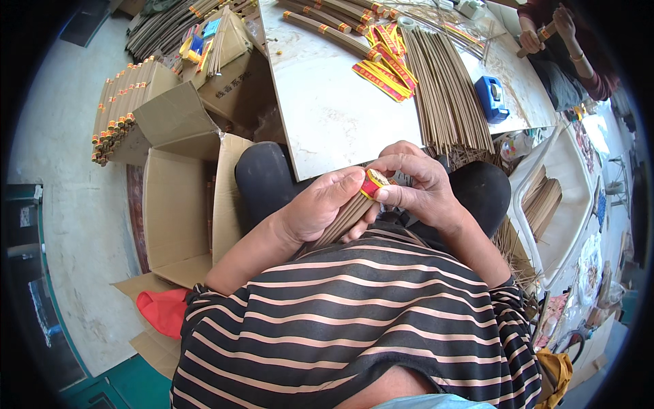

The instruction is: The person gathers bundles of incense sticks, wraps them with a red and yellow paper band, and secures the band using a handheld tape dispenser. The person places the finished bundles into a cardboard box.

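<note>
My left hand [320,204] grips a bundle of thin brown sticks [343,219] held over my lap. My right hand [415,180] pinches a red and yellow paper band [373,183] wrapped around the top end of that bundle. Both hands touch the bundle just below the near edge of the pale table [327,116]. The lower end of the bundle is hidden behind my left palm.
On the table lie a fan of loose sticks [446,88], red and yellow paper bands [383,71], banded bundles [327,31] and a blue tape dispenser [492,97]. Another person's hands [545,31] work at the far right. Open cardboard boxes [180,198] and stacked bundles [116,112] stand at my left.
</note>
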Tool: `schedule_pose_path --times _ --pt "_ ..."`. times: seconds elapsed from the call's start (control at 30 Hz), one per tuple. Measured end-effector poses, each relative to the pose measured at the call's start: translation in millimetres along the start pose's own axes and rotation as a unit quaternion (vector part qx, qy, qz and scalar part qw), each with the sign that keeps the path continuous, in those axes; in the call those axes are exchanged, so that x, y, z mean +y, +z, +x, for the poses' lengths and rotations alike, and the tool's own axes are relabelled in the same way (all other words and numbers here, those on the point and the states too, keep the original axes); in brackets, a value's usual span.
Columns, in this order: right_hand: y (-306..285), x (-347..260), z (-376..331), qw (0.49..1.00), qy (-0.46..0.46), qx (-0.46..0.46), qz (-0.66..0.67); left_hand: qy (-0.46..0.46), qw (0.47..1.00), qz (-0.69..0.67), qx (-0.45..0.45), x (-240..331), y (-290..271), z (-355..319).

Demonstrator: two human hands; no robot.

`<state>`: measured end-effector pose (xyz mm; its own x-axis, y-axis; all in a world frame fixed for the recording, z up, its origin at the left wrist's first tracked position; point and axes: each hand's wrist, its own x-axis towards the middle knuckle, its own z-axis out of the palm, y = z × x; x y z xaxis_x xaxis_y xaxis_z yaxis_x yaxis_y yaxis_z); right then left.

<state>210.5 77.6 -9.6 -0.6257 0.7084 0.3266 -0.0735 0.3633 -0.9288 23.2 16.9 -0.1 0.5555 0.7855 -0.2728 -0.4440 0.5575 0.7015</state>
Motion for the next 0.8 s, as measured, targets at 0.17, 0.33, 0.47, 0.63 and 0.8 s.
schedule_pose_path --times 0.17,0.33,0.47,0.63,0.8 --pt "-2.6 -0.4 -4.9 0.999 0.040 0.027 0.007 0.051 0.994 0.091 0.033 -3.2 7.2 5.6" --pt "-8.7 -5.5 -10.4 0.997 0.069 0.030 0.037 0.070 0.971 0.223 0.061 -3.6 12.4 9.1" --pt "-15.7 -8.4 -15.7 0.996 0.071 0.028 0.039 0.004 0.964 0.260 0.052 3.9 12.9 12.0" --pt "-21.9 2.5 -20.1 0.999 0.026 0.036 0.001 -0.075 0.984 0.158 0.045 10.8 24.9 19.7" --pt "-30.3 5.0 -23.6 0.997 0.039 0.068 0.009 -0.090 0.979 0.178 0.044 10.7 29.0 29.8"
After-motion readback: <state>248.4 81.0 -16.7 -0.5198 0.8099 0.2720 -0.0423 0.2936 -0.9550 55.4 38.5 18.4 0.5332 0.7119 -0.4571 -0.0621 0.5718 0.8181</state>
